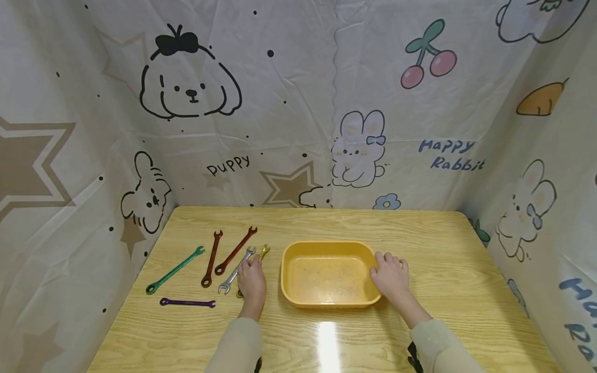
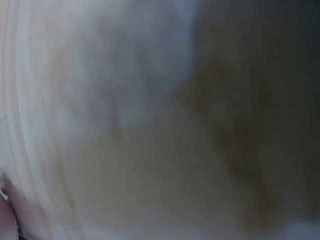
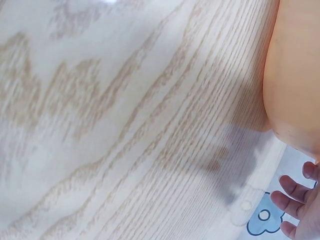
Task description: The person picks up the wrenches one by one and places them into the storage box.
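My left hand [image 1: 252, 282] is over a gold combination wrench [image 1: 265, 252], hiding its middle; the open end shows beyond the fingers and part of the ring end beside the wrist. I cannot tell whether the fingers pinch it. A silver wrench [image 1: 231, 278] lies right beside this hand. My right hand [image 1: 391, 273] holds the right rim of a yellow plastic tray [image 1: 331, 304], thumb over the edge and fingers outside. The right wrist view shows those fingers [image 3: 292, 192] spread and slightly bent beside the tray wall [image 3: 295, 75]. The left wrist view is blurred.
Left of the left hand lie two dark red wrenches [image 1: 212, 259] [image 1: 235, 251], a green wrench [image 1: 174, 270] and a purple wrench [image 1: 187, 302]. The wood-grain table [image 1: 448, 259] meets a printed cloth [image 1: 289, 103] at the back and sides.
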### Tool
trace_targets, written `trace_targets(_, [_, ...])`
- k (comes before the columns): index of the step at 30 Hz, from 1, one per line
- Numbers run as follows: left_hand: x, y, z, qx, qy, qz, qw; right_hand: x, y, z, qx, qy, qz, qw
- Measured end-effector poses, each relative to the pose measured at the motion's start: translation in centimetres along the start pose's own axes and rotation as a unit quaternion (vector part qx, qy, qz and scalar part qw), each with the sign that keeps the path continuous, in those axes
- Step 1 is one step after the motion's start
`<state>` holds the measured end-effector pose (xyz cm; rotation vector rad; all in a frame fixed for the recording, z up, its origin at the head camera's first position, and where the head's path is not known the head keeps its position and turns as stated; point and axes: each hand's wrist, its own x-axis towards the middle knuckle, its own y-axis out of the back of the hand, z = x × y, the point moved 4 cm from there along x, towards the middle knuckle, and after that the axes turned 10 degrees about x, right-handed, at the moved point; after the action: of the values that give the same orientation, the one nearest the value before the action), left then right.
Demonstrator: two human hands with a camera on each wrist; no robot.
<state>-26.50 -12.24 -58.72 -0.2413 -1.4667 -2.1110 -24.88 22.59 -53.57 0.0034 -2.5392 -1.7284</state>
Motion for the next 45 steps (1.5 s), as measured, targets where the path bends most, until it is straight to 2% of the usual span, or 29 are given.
trace_targets(7, [0.0, 0.0, -0.4, -0.031, 0.000, -0.007, 0.9995, 0.0, 0.0, -0.1, 0.002, 0.000, 0.002, 1.000])
trace_targets(16, [-0.1, 0.7, -0.3, -0.065, 0.017, -0.015, 0.9976, 0.0, -0.1, 0.0, 0.004, 0.003, 0.005, 1.000])
trace_targets(22, [-0.1, 1.2, 0.0, -0.080, 0.028, 0.006, 0.9963, 0.0, 0.0, -0.1, 0.002, 0.000, 0.005, 1.000])
trace_targets(31, [0.4, 2.1, 1.5, -0.120, 0.004, 0.041, 0.9920, 0.1, 0.0, -0.1, 0.000, 0.000, 0.004, 1.000])
trace_targets(39, [1.0, 2.8, 2.9, -0.161, -0.008, 0.030, 0.9864, 0.1, 0.2, -0.2, 0.006, -0.001, 0.012, 1.000])
trace_targets(45, [1.2, 3.2, 3.7, -0.176, -0.024, 0.039, 0.9834, 0.1, 0.2, -0.1, 0.002, -0.002, 0.007, 1.000])
